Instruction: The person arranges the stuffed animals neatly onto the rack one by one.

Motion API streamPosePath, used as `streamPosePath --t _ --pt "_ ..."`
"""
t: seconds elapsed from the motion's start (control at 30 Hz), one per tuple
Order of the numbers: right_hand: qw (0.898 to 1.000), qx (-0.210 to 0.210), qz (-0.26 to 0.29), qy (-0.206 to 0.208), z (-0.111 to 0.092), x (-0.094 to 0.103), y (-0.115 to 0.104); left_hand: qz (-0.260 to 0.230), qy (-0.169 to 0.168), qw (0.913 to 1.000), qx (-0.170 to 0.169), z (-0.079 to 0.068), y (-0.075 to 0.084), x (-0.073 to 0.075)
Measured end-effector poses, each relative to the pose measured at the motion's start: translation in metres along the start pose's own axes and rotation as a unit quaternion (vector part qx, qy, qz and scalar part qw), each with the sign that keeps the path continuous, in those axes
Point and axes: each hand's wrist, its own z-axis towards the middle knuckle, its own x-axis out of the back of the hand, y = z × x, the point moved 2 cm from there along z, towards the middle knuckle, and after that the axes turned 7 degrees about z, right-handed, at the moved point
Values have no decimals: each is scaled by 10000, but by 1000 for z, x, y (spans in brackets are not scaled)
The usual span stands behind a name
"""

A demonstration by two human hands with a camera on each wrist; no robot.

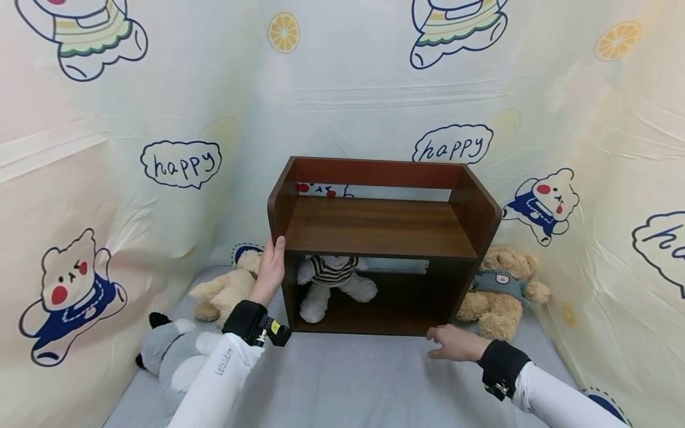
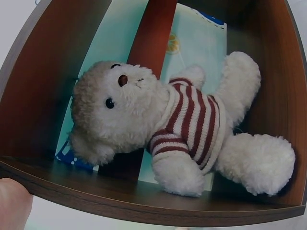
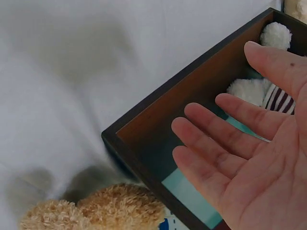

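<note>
A dark brown two-level wooden shelf [image 1: 369,226] stands on the grey cloth. My left hand [image 1: 270,270] lies against the outer face of its left side panel, fingers straight and pointing up; in the left wrist view, only a bit of that hand [image 2: 14,203] shows outside the panel's edge. Inside the lower compartment sits a white teddy bear [image 2: 192,129] in a striped knit sweater, its head hidden by the middle board in the head view. Close by the shelf's lower right front corner is my right hand [image 1: 455,343], palm toward the shelf, fingers spread [image 3: 225,129] and holding nothing.
Right of the shelf sits a tan teddy bear [image 1: 500,294] in a blue shirt. Left of it are a cream plush toy [image 1: 227,291] and a grey-and-white plush toy [image 1: 171,356], partly behind my left arm. Printed cloth walls [image 1: 342,119] enclose the back and sides.
</note>
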Motion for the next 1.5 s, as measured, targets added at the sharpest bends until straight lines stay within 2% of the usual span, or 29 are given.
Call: streamPosePath --t 0.17,0.3,0.4,0.6,0.7,0.97,1.13,1.27,1.5 --pt "9999 -136 24 -16 -3 4 6 0 3 10000 84 -1 1 0" --pt "10000 -79 55 14 -8 10 8 -13 10 9999 110 -2 1 1" --pt "9998 -72 181 48 -13 15 7 -27 -7 9999 115 -2 0 1" --pt "9984 -341 433 134 -21 26 8 -11 -33 9999 165 -3 0 1" --pt "9985 -279 450 154 -26 32 9 29 -50 9997 224 -3 0 1" --pt "9970 -406 505 434 -38 47 15 122 -83 9994 327 -4 -1 2" --pt "9977 -192 199 625 -39 55 21 88 -85 9997 225 -3 -1 1" --pt "9972 -385 61 642 -40 61 28 23 -60 9999 153 -3 -1 0" --pt "9956 -627 320 625 -48 77 33 39 -41 10000 72 -2 0 0"
